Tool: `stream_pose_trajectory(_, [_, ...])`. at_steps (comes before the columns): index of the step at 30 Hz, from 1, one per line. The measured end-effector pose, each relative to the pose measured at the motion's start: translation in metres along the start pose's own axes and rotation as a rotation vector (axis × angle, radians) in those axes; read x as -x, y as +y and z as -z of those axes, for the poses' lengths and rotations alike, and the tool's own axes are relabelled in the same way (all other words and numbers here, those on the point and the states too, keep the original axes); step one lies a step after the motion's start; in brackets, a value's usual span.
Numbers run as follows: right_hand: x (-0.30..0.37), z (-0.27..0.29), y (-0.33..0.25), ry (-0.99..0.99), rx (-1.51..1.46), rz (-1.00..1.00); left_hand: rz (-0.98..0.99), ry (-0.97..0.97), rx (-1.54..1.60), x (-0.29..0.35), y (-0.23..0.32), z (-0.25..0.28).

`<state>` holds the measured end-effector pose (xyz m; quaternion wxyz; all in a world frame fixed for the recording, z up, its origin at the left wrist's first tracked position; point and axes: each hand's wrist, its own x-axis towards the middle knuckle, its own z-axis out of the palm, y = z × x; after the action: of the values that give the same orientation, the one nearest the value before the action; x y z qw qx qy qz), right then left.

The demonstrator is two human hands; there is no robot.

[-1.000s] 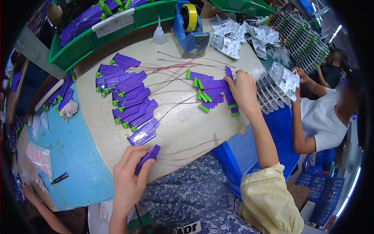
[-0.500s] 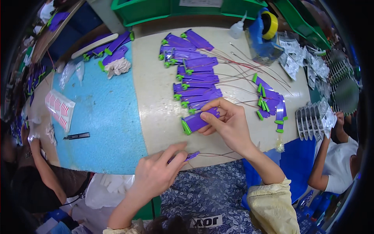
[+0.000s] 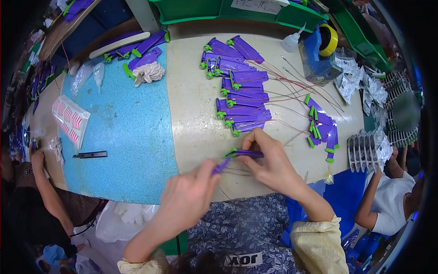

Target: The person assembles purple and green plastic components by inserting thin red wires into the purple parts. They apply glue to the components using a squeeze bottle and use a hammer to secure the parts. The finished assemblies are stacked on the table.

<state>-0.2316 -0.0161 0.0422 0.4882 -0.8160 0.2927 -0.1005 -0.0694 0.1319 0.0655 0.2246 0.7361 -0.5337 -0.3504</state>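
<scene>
My right hand (image 3: pixel 273 165) pinches a flat purple plastic part (image 3: pixel 252 154) with a green end, held edge-on over the near part of the table. Close to its green end, my left hand (image 3: pixel 186 194) grips a small purple piece (image 3: pixel 221 167), blurred by motion. Thin wires (image 3: pixel 237 172) run rightward below the right hand from the small piece. Whether the two purple parts touch, I cannot tell. Beyond my hands lies a column of purple parts with green ends (image 3: pixel 248 99), wires trailing right. A pile of similar purple-and-green pieces (image 3: pixel 324 119) lies to the right.
On the blue mat (image 3: pixel 127 123) lie a black cutter (image 3: pixel 90 155), a striped packet (image 3: pixel 69 119) and a crumpled cloth (image 3: pixel 148 73). A tape dispenser (image 3: pixel 319 59), a dropper bottle (image 3: pixel 291 42) and green bins (image 3: pixel 196 11) stand at the back. Other people's arms (image 3: pixel 54 205) show at both sides.
My right hand has turned its purple part from flat to edge-on and drawn it nearer. The left hand has lifted the small purple piece toward it. The whole view has shifted slightly.
</scene>
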Motion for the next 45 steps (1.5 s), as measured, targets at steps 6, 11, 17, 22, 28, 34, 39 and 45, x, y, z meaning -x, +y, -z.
stream_pose_trajectory(6, [0.011,0.010,-0.008,0.018,-0.661,-0.119,-0.127,0.122,0.386,-0.013,0.014,-0.012])
stream_pose_trajectory(11, [0.026,0.010,-0.005,0.191,-0.471,0.018,-0.249,0.289,0.440,-0.029,0.026,-0.031])
stream_pose_trajectory(17, [0.033,0.013,0.002,0.164,-0.618,-0.098,-0.279,0.282,0.484,-0.030,0.026,-0.036])
stream_pose_trajectory(22, [0.032,0.030,0.011,-0.044,-0.742,-0.301,-0.240,0.126,0.474,-0.028,0.032,-0.027])
stream_pose_trajectory(28, [0.039,0.009,0.005,0.201,-0.523,-0.118,-0.275,0.389,0.448,-0.026,0.035,-0.045])
stream_pose_trajectory(34, [0.043,0.031,0.000,0.157,-0.312,-0.292,-0.189,0.330,0.402,-0.024,0.026,-0.031])
stream_pose_trajectory(39, [0.044,0.042,-0.025,0.200,0.183,-0.021,-0.337,0.081,0.215,-0.034,0.035,-0.023])
stream_pose_trajectory(45, [0.048,0.070,-0.022,0.475,0.069,0.005,0.036,-0.263,0.807,-0.040,0.036,-0.005])
